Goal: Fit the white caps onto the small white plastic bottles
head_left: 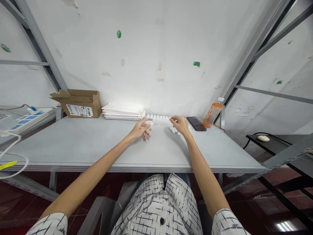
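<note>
Near the back of the table (102, 143), small white plastic bottles (161, 120) stand in a close row. My left hand (140, 129) is at the row's left end. Its thumb and forefinger close around what looks like one small white bottle (150, 123), while the other fingers curl below. At the right end of the row is my right hand (180, 124), its fingertips pinched together; whatever they hold is too small or hidden to make out. Beneath and beside that hand lie several loose white caps (173, 130), partly covered by it.
A stack of white flat packets (123, 111) and an open cardboard box (80, 105) stand at the back left. To the right are a dark phone (196, 123) and an orange drink bottle (214, 113). Metal frame posts rise at both sides, against a white wall.
</note>
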A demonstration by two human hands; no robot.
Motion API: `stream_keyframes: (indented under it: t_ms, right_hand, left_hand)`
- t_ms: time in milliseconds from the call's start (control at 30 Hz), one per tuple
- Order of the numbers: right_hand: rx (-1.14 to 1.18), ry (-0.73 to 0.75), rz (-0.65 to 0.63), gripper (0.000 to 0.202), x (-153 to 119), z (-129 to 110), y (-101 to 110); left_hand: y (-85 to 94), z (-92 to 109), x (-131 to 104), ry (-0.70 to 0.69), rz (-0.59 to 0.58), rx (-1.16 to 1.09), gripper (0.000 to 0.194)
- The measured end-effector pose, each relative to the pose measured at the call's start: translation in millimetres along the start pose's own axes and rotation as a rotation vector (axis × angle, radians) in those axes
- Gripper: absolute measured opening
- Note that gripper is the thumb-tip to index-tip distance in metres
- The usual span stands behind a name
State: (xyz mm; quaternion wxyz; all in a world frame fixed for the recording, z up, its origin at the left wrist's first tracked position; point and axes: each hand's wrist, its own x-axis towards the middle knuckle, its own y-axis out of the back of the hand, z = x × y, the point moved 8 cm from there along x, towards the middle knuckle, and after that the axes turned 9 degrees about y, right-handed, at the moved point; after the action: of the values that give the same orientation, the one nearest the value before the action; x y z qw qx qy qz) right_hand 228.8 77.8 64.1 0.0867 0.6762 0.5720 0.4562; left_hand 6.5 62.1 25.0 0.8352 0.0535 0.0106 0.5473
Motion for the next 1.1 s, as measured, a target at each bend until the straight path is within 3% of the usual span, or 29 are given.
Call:
stream_keyframes:
  t_ms: [67, 167, 533, 1100]
  right_hand:
    - [-0.244, -0.059, 0.021, 0.019, -1.0, 13.3, 12.9]
    - [-0.394, -0.115, -0.065, 0.018, -3.6, 24.3, 16.2]
    - [-0.451, -0.098, -0.214, 0.016, -6.2, 22.1, 15.2]
    - [-0.466, -0.090, -0.297, 0.016, -10.3, 17.6, 5.6]
  left_hand:
    - [0.9, -0.9, 0.6, 0.003, 0.002, -0.002, 0.046]
    - [2.2, -0.7, 0.9, -0.003, 0.009, -0.004, 0.041]
    - [3.7, 1.7, -0.6, 0.008, 0.044, -0.021, 0.031]
    - [4.7, -1.6, 1.5, 0.006, 0.053, -0.002, 0.030]
